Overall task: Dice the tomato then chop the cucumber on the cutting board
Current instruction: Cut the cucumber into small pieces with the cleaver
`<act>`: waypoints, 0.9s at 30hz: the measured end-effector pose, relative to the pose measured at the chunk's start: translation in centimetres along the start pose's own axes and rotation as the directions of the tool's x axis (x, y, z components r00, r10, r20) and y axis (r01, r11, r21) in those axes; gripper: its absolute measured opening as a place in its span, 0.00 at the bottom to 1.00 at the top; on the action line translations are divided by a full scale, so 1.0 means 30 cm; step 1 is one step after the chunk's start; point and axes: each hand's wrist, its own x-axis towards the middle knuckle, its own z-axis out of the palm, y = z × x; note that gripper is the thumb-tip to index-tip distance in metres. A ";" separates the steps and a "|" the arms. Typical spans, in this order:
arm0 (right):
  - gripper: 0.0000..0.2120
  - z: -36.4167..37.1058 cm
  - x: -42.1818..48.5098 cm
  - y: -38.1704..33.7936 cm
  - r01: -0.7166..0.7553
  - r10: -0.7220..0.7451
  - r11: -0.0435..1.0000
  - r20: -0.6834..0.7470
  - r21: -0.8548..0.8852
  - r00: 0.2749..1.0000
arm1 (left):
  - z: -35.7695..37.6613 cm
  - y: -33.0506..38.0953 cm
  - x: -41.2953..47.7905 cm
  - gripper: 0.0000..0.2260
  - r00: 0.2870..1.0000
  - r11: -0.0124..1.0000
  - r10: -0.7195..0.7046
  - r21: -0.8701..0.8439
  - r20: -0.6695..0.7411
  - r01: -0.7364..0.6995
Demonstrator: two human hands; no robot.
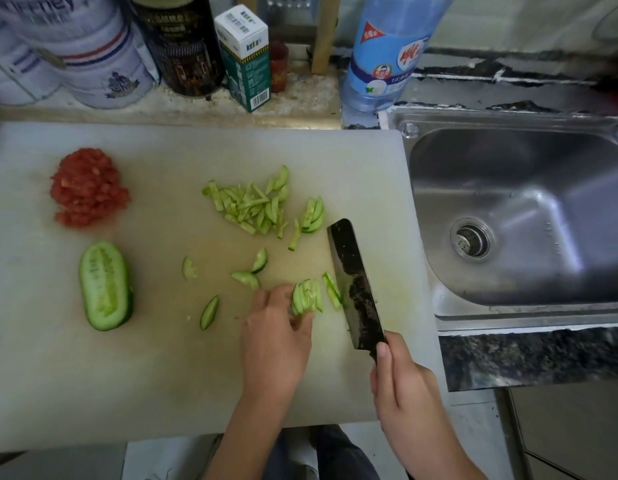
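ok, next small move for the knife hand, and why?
Probably shift the cleaver a little left and cut down through the stacked cucumber slices held by the left hand: the stack is mostly uncut, the blade sits just right of it, gripped by the right hand.

Dim, soft daylight, glare on the steel sink (508,216), blurred bent edges, faint shadows

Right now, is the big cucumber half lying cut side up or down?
Cut side up: the cucumber half shows its pale seeded flesh, dark skin only along its edge, on the cutting board.
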 end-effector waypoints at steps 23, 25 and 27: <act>0.35 0.055 -0.042 -0.014 0.024 -0.035 0.998 0.176 0.064 0.984 | 0.025 -0.059 -0.014 0.05 0.983 0.999 -0.052 -0.004 -0.176 0.052; 0.41 0.068 -0.048 -0.020 0.035 -0.043 0.998 0.171 0.047 0.984 | 0.025 -0.058 -0.015 0.05 0.984 0.999 -0.037 0.007 -0.172 0.039; 0.42 0.083 -0.051 -0.021 0.041 -0.046 0.999 0.156 0.034 0.987 | 0.022 -0.054 -0.016 0.05 0.985 1.000 -0.028 0.007 -0.172 0.029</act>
